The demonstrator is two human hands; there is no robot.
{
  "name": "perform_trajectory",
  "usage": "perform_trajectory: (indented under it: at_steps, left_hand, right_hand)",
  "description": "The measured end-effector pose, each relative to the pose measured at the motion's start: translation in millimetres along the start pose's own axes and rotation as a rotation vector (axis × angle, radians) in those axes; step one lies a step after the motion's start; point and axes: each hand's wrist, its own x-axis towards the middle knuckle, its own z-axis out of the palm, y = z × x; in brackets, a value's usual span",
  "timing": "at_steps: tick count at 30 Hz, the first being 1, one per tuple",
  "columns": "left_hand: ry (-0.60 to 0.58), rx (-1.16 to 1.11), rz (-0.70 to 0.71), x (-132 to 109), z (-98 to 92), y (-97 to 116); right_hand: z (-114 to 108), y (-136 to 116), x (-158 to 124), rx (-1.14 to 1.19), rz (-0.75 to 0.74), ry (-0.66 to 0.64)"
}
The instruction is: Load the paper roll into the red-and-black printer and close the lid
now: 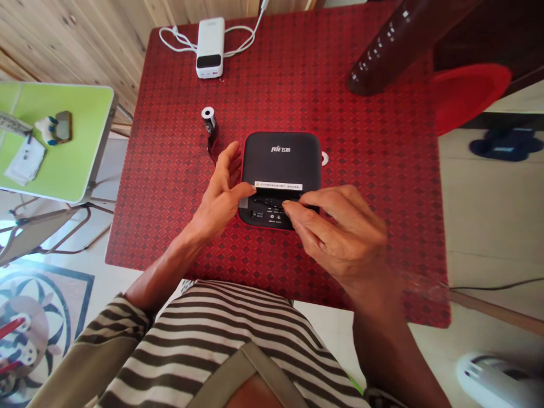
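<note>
A black, round-cornered device (280,161), which looks like a small receipt printer, lies flat on the red patterned table. A white warning label (278,186) runs above its dark slot, with small icons below. My left hand (219,195) is at its left side, thumb tip on the casing near the slot, fingers stretched out and apart. My right hand (340,224) reaches over the lower right corner. Its thumb and index finger are pinched together at the slot; what lies between them is hidden. A small paper roll (208,116) with a dark loose end stands beyond my left hand.
A white power bank (210,48) with a white cable (244,42) lies at the back. A white roll end (325,158) peeks out right of the device. A dark cylinder (378,56) slants in at the back right. A green table (55,141) stands to the left.
</note>
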Motion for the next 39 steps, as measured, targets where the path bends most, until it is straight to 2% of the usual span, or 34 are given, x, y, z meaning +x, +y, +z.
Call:
perform_trajectory:
  at_steps: [5,8,12,17,22,24,26,30,34,39]
  left_hand:
    - [-0.016,-0.046,-0.079,-5.4,10.1,15.6]
    - [0.018,-0.078,-0.101,-7.6,15.4,19.5]
    - [0.048,-0.136,-0.061,-9.0,15.6,9.8]
    - [0.068,-0.162,-0.02,-8.9,12.6,-2.4]
    - [0.082,-0.159,-0.007,-8.9,13.8,-2.1]
    - [0.112,-0.136,0.022,-14.8,15.4,0.8]
    - [0.122,-0.113,0.046,-25.5,16.1,4.7]
    - [0.066,-0.084,0.027,-48.4,12.8,11.6]
    - [0.077,-0.069,0.002,-53.4,8.9,12.3]
    - [0.138,-0.066,0.035,-48.7,11.1,4.0]
  right_hand:
    - [-3.0,-1.7,-4.2,0.005,0.106,-0.014]
    - [-10.2,-6.3,-3.5,0.024,0.155,-0.081]
    - [-17.9,-13.8,0.2,0.022,0.214,-0.153]
    - [-15.3,-19.6,-1.3,0.032,0.251,-0.14]
    - [-12.8,-18.9,-10.2,0.087,0.271,-0.155]
    - [-11.3,-20.0,-17.2,0.128,0.291,-0.102]
    - [-8.0,-23.4,-27.6,0.141,0.314,0.006]
    - [5.1,-37.0,-56.9,0.077,0.442,0.18]
    - [22.5,-52.7,-81.5,0.109,0.6,0.23]
    - [39.0,-60.5,-92.0,0.147,0.665,0.276]
